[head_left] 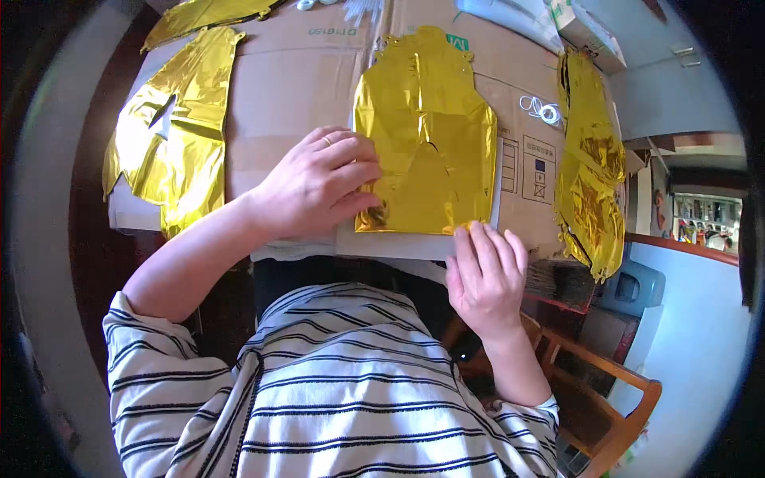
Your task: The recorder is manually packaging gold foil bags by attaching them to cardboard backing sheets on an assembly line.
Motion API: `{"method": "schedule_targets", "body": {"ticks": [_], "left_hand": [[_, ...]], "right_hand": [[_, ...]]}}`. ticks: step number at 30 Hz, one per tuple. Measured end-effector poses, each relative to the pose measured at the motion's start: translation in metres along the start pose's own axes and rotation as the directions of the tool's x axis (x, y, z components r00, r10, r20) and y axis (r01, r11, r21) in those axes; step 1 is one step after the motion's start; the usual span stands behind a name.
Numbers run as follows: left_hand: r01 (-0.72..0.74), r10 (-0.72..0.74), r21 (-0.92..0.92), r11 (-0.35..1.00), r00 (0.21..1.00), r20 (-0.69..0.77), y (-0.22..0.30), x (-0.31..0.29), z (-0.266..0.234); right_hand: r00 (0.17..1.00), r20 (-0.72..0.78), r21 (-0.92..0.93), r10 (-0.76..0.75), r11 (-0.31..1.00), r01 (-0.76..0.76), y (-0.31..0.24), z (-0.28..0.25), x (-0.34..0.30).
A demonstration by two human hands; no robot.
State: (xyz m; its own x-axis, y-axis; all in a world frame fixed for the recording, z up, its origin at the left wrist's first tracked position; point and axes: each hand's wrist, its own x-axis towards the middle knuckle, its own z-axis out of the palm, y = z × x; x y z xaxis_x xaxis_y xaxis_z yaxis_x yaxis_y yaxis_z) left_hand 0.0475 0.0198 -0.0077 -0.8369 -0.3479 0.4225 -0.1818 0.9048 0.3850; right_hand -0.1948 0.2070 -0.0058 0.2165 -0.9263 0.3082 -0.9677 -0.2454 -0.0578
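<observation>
A flat, uninflated gold foil balloon (430, 151) lies in front of me on a white sheet (390, 244), its lower edge straight and creases crossing its middle. My left hand (323, 179) is at the balloon's left edge, fingers curled and thumb on the foil near the lower left corner. At the lower right, my right hand (488, 279) has its fingertips closed on the bottom edge, with the thumb below them. Part of the left edge is hidden behind my left fingers.
Cardboard (279, 95) covers the table. Another gold balloon (187, 119) lies at left, one (590, 159) hangs over the right edge, and part of another (207, 20) shows at far left. White ribbon (546, 111) lies right of centre. A wooden chair (606, 398) stands at lower right.
</observation>
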Motion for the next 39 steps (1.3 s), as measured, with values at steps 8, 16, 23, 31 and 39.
{"method": "schedule_targets", "body": {"ticks": [8,16,23,31,39], "left_hand": [[-0.021,0.02,0.018,1.0,0.999,0.035,-0.009,-0.003,0.006],[0.115,-0.118,0.039,0.993,0.989,0.09,-0.009,-0.001,-0.002],[0.313,-0.334,-0.133,0.94,0.923,-0.189,0.028,-0.021,-0.018],[0.581,-0.849,-0.805,0.12,0.481,0.221,0.097,-0.097,0.009],[0.661,-0.716,-0.739,-0.127,0.454,0.53,0.093,-0.108,0.003]], "right_hand": [[0.998,-0.054,0.013,0.036,0.999,-0.035,-0.02,-0.004,0.011],[0.995,-0.043,0.222,0.088,0.972,-0.077,-0.002,0.008,0.015],[0.802,-0.093,0.545,0.591,0.704,-0.455,0.04,-0.018,0.003],[0.406,0.644,0.728,0.648,-0.358,-0.584,0.003,0.011,-0.047],[0.474,0.646,0.763,0.598,-0.502,-0.407,-0.006,0.019,-0.054]]}}
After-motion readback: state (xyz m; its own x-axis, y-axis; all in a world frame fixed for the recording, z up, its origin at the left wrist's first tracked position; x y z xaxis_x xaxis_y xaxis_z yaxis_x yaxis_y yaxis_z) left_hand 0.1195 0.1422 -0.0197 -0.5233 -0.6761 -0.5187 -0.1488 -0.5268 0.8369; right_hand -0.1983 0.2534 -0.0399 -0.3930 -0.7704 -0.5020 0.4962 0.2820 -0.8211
